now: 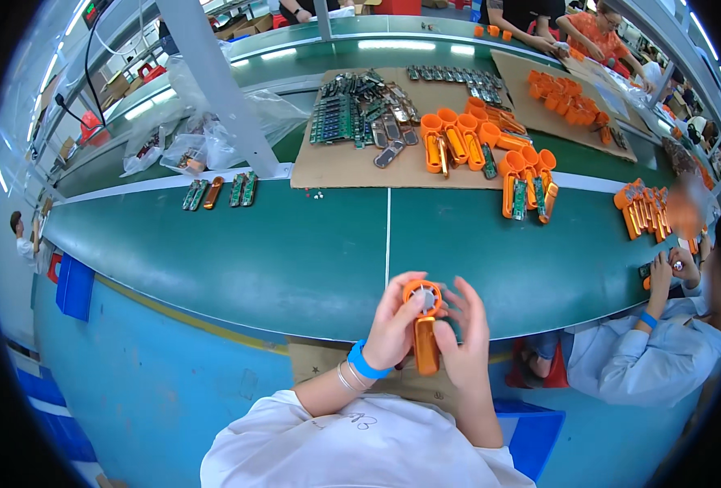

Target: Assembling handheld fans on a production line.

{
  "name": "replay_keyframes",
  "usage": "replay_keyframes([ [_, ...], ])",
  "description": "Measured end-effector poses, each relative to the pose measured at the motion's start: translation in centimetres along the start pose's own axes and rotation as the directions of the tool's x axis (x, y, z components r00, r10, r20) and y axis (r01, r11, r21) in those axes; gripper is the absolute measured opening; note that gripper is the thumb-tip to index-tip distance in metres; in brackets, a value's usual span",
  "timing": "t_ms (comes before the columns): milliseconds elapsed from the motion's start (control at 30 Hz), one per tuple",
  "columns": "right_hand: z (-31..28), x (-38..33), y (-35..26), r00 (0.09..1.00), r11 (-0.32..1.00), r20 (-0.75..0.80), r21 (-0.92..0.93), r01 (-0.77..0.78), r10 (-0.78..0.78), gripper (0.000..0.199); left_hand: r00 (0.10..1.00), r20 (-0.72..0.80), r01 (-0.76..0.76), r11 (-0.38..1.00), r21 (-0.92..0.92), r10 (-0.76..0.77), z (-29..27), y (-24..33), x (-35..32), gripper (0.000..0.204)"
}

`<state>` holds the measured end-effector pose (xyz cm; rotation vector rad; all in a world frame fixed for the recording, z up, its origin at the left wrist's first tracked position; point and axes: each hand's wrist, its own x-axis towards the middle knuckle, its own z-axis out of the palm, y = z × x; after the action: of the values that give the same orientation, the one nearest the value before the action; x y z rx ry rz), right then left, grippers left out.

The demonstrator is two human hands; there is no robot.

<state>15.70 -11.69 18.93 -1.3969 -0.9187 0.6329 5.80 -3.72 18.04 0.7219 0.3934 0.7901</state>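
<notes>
An orange fan shell [425,329] is held before the dark green belt [295,252]; beyond the belt, brown cardboard [336,167] carries more orange shells [466,142].

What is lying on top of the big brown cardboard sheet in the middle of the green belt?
On the cardboard sheet lie green circuit boards, dark flat parts and orange casings. Whatever is under these piles is covered.

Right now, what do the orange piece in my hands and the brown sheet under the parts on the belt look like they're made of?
The orange piece, held by the left hand and right hand, looks like moulded plastic: even colour, soft glossy sheen. The brown sheet looks like cardboard: matte, flat tan, cut edges. Neither is certain by sight alone.
</notes>
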Motion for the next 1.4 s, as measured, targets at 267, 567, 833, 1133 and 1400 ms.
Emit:
replay_keyframes([
  [267,0.3,-1.3,-1.4,0.971,0.738,0.072,-0.638,0.221,-0.228,0.048,0.973,-0.166,-0.17,0.983,-0.062,0.158,0.9,-1.5,2.3,0.028],
  [567,-7.8,1.5,-0.1,0.911,0.645,-0.128,-0.744,0.174,-0.393,0.04,0.992,-0.027,-0.113,0.97,0.217,0.122,2.3,-1.2,2.4,0.049],
  [833,-30.6,10.5,6.1,0.807,0.361,-0.327,-0.92,-0.152,-0.492,0.035,0.983,0.063,-0.168,0.724,0.669,0.171,-2.7,-0.2,-0.8,0.022],
  [1133,-38.5,17.4,10.0,0.797,0.161,-0.462,-0.886,-0.435,-0.388,0.037,0.955,0.075,-0.24,0.6,0.763,0.287,-3.7,-0.8,-1.0,0.019],
  [1400,-39.1,18.9,11.1,0.776,0.163,-0.475,-0.878,-0.451,-0.415,0.035,0.938,0.108,-0.268,0.495,0.827,0.328,-3.2,-0.9,-0.6,0.017],
])
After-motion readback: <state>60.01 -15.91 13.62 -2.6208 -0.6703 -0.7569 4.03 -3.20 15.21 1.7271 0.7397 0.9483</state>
